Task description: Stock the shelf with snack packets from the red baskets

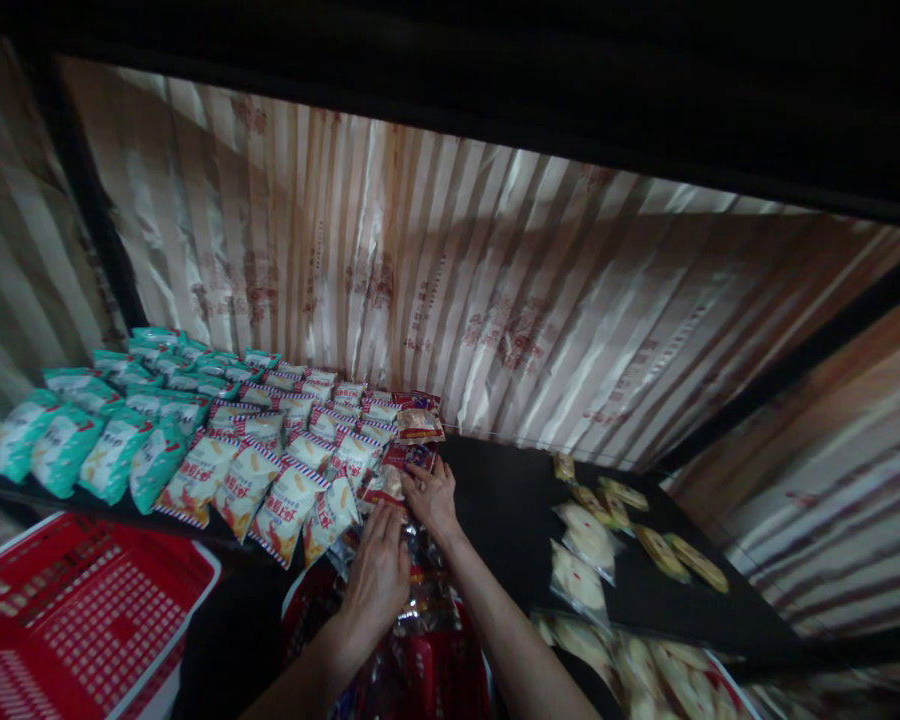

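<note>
Both of my hands reach over the front edge of a black shelf (pixel 495 500). Under their fingertips lies a red snack packet (pixel 385 484) with a pale printed front. My left hand (pixel 379 570) touches the packet's near edge, its fingers stretched out close together. On the packet's right side rests my right hand (pixel 431 500), fingers extended and slightly apart. Just behind is another red packet (pixel 420 425) of the same look. White and red snack bags (pixel 289 505) with striped edges stand in rows to the left. Below my hands, a red basket (pixel 292 600) holds shiny dark-red packets, partly hidden by my forearms.
Teal snack bags (pixel 116 455) fill the shelf's left end. A second red basket (pixel 82 610) sits at lower left. Pale wrapped packs (pixel 589 540) and yellow packs (pixel 660 553) lie at right, above a container of pale packs (pixel 667 675). A dark beam crosses overhead.
</note>
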The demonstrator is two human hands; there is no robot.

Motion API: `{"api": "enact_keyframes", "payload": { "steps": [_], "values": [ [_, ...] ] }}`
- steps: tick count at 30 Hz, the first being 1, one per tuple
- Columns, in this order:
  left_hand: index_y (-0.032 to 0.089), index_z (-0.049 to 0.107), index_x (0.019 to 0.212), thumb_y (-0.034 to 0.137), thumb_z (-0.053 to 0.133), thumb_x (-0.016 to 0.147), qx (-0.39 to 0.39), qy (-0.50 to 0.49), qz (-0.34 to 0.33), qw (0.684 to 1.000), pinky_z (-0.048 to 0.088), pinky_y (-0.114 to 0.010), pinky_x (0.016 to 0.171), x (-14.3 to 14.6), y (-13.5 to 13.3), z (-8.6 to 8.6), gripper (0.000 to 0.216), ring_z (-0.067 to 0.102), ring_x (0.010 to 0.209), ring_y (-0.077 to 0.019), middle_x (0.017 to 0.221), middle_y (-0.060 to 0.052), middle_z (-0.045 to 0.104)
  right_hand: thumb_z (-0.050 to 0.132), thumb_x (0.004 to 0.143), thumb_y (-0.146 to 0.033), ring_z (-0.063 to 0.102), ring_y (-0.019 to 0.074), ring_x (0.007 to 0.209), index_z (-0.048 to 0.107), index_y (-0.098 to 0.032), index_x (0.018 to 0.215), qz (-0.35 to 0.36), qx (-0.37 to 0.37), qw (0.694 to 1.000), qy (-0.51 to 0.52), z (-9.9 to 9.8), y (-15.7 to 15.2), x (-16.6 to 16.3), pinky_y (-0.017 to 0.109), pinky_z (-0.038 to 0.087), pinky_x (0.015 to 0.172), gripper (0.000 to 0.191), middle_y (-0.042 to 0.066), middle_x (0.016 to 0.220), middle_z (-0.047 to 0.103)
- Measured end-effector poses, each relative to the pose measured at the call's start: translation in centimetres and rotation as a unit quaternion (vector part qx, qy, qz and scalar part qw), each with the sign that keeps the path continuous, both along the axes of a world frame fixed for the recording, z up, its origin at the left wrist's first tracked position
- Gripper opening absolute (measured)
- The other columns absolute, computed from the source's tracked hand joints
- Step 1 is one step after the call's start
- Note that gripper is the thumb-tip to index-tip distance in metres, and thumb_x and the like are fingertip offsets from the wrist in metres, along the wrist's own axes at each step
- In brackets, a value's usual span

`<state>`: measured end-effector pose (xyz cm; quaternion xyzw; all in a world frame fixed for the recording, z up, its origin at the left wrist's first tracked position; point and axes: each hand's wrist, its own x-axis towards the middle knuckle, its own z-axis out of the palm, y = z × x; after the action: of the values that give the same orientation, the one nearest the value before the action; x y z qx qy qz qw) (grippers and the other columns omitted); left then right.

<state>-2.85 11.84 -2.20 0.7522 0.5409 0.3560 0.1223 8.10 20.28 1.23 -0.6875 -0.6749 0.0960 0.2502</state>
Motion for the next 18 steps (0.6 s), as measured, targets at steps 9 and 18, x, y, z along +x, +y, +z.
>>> {"api": "enact_keyframes", "payload": {
  "steps": [9, 18],
  "values": [
    [0.011, 0.055, 0.113, 0.009, 0.038, 0.08, 0.082, 0.001, 0.019, 0.996, 0.044, -0.044, 0.097, -1.0, -1.2, 1.2, 0.038, 0.047, 0.119, -0.025, 0.121, -0.014, 0.057, 0.043, 0.081, -0.04, 0.04, 0.0266, 0.121, 0.061, -0.013, 0.108, -0.043, 0.149, 0.966, 0.205, -0.8, -4.6, 1.4, 0.043, 0.031, 0.101, 0.042, 0.017, 0.127, 0.048],
    [0.015, 0.061, 0.088, 0.005, 0.034, 0.08, 0.062, -0.059, -0.168, 0.982, 0.05, -0.033, 0.081, -2.3, -8.7, -3.0, 0.03, 0.059, 0.087, -0.0176, 0.087, -0.008, 0.066, 0.044, 0.081, -0.046, 0.057, 0.0182, 0.086, 0.053, -0.018, 0.097, -0.166, 0.108, 0.911, 0.36, -5.5, -17.0, 3.1, 0.031, 0.044, 0.081, 0.033, 0.005, 0.091, 0.061]
  ]
}}
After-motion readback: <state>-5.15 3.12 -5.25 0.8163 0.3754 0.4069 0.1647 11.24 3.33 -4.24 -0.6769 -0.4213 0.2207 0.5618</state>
